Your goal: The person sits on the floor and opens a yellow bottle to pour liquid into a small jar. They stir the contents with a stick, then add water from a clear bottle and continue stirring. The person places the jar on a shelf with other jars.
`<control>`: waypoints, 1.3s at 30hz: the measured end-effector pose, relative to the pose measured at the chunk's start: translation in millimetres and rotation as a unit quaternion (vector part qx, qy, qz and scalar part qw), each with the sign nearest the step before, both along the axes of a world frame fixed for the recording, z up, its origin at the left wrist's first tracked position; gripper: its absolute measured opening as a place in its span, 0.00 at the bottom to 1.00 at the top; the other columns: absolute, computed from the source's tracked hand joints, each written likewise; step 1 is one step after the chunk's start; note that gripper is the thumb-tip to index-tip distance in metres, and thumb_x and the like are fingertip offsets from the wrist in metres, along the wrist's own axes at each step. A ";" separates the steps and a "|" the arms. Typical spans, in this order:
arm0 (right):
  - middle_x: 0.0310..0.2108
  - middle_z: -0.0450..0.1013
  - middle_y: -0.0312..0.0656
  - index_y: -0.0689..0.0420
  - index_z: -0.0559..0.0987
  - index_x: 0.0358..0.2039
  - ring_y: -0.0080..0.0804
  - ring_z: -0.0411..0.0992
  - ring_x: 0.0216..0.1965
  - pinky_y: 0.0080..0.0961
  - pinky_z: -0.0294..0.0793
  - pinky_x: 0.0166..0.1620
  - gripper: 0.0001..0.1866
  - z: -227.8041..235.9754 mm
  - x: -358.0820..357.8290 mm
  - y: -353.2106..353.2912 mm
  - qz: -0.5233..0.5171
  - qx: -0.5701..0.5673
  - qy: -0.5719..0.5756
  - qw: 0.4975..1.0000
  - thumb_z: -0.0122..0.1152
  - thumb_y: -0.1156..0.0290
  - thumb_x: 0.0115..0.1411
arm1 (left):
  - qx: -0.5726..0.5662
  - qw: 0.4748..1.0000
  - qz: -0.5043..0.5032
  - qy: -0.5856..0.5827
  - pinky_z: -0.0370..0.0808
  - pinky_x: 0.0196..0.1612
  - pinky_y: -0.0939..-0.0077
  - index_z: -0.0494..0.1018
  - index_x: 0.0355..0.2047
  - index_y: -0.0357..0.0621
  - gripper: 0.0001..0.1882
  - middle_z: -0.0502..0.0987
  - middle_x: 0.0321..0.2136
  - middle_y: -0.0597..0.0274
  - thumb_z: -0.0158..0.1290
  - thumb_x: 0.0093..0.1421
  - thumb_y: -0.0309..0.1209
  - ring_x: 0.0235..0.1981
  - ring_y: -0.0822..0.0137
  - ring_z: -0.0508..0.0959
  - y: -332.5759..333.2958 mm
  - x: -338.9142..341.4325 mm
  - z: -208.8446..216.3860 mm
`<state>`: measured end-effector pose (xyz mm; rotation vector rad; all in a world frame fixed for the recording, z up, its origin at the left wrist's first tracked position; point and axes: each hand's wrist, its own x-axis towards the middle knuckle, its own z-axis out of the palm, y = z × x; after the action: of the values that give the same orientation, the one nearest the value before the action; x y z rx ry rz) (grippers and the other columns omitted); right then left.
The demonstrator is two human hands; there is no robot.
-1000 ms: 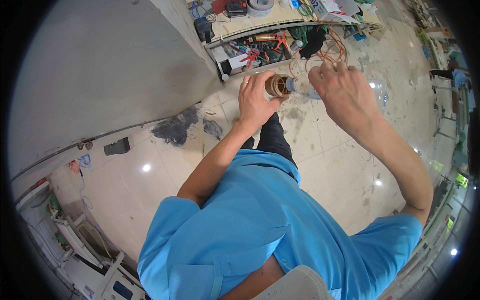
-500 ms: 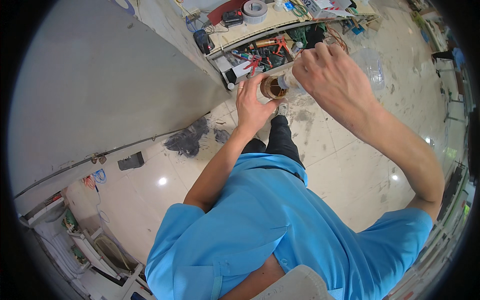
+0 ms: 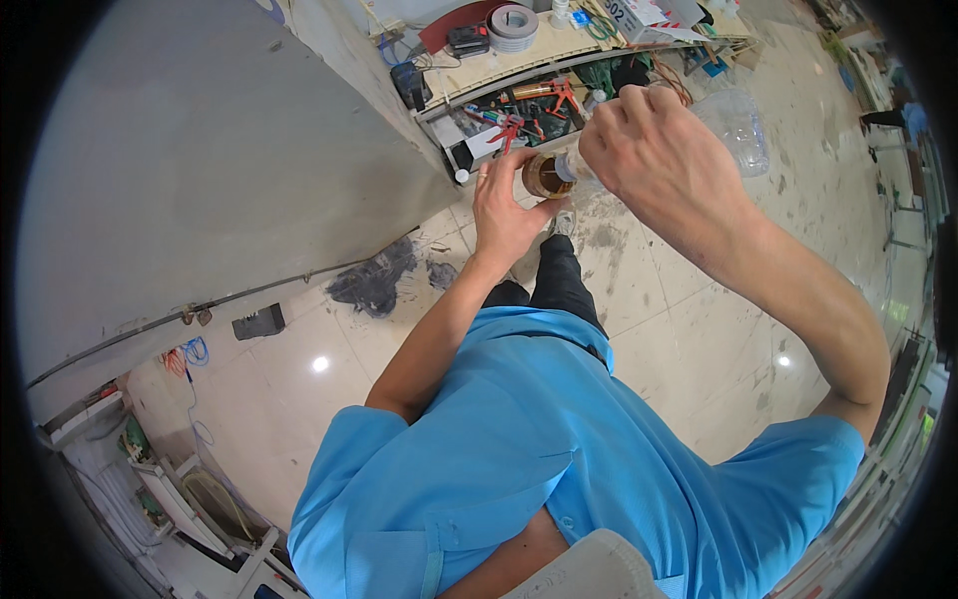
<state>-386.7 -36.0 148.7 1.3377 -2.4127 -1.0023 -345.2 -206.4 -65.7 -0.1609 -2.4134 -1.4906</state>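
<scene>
My left hand (image 3: 504, 212) is closed around a small brown container (image 3: 546, 176) with an open top, holding it out in front of me. Dark brown contents show inside. From the right, my right hand (image 3: 659, 150) grips a clear plastic bottle (image 3: 736, 128), tilted almost level. Its neck meets the container's rim, with the mouth over the opening. Most of the bottle's middle is hidden behind the right hand. Whether liquid is flowing is too small to tell.
Ahead stands a workbench (image 3: 467, 83) with a tape roll (image 3: 513, 25), a black battery (image 3: 467, 41) and a white box (image 3: 649, 20). Its lower shelf holds a red caulking gun (image 3: 510, 133) among other tools. A large grey panel (image 3: 220, 170) rises at left. A dark cloth (image 3: 371, 280) lies on the tiled floor.
The bottle's neck has shifted slightly further over the container. Both hands keep their hold, and little else differs.
</scene>
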 end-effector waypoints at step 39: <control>0.36 0.76 0.35 0.55 0.80 0.40 0.32 0.75 0.43 0.27 0.73 0.47 0.10 -0.7 -34.9 -19.5 -0.019 0.054 -0.080 0.995 0.65 0.68 0.57 | -0.013 1.000 0.018 0.019 0.72 0.61 0.55 0.74 0.55 0.48 0.40 0.82 0.49 0.59 0.80 0.41 0.31 0.54 0.51 0.79 -0.5 -23.5 -16.8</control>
<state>-421.6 -55.5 147.9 1.4645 -2.5422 -1.0882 -368.7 -206.9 -82.6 -0.1489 -2.3930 -1.4290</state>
